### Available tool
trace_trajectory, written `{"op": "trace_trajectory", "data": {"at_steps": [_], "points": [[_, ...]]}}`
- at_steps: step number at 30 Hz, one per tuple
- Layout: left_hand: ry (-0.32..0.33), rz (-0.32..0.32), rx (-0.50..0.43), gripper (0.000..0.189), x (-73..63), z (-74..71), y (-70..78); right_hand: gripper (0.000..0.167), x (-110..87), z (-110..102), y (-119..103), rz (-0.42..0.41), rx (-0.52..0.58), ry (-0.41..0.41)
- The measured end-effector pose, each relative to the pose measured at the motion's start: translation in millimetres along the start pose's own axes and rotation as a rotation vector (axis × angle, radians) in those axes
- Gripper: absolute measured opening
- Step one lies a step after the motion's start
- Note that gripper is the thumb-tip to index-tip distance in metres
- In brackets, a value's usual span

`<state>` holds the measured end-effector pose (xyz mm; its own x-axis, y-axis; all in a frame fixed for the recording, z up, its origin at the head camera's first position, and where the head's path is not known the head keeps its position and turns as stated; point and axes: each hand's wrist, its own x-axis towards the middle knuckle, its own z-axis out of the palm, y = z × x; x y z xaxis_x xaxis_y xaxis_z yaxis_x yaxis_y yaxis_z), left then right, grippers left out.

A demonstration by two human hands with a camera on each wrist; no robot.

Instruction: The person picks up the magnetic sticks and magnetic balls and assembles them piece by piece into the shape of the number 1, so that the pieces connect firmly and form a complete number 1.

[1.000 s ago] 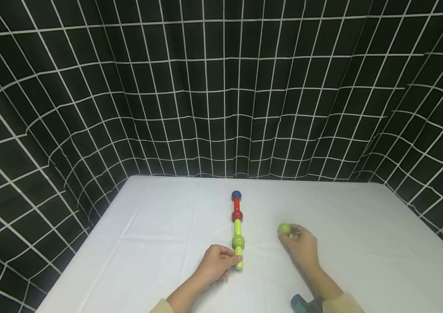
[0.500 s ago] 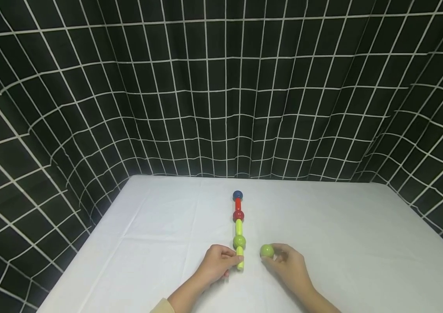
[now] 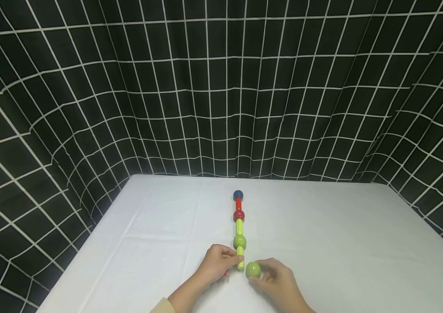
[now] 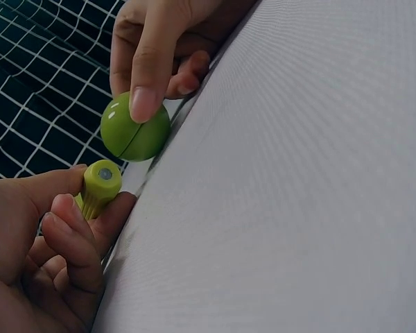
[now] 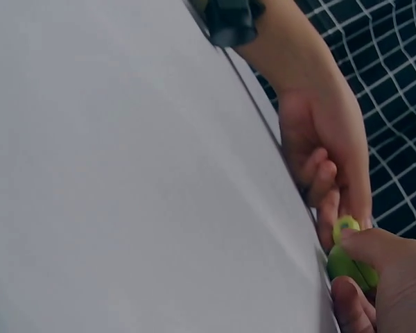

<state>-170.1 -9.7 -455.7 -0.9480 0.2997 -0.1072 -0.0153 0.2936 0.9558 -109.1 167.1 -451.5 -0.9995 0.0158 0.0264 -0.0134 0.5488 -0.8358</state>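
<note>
A straight chain of balls and rods lies on the white table, running away from me. From the far end it has a blue ball [image 3: 238, 195], a red rod [image 3: 239, 204], a red ball [image 3: 239, 215], a yellow-green rod [image 3: 239, 227], a green ball [image 3: 239, 241] and a nearer yellow-green rod [image 3: 240, 251]. My left hand [image 3: 217, 263] pinches that nearest rod between thumb and fingers; a round metal spot shows on its free end face [image 4: 105, 174]. Just right of that end, my right hand [image 3: 278, 280] pinches a loose green ball [image 3: 253, 270], which has a seam line.
The white cloth-covered table [image 3: 159, 217] spreads around the chain on both sides. A black curtain with a white grid [image 3: 213, 87] stands behind it and along the sides. A dark device is strapped on the left wrist [image 5: 232, 21].
My right hand has carried the loose green ball left and toward me, from well right of the chain to close beside the nearest rod's end. My left hand keeps its hold on the rod.
</note>
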Motion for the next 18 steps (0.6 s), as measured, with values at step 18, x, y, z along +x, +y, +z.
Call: {"op": "trace_trajectory", "data": {"at_steps": [18], "points": [[-0.007,-0.004,-0.003,0.025,0.4,-0.5,0.6,0.045,-7.2,6.9,1.2,-0.133,0.013,-0.085]]}}
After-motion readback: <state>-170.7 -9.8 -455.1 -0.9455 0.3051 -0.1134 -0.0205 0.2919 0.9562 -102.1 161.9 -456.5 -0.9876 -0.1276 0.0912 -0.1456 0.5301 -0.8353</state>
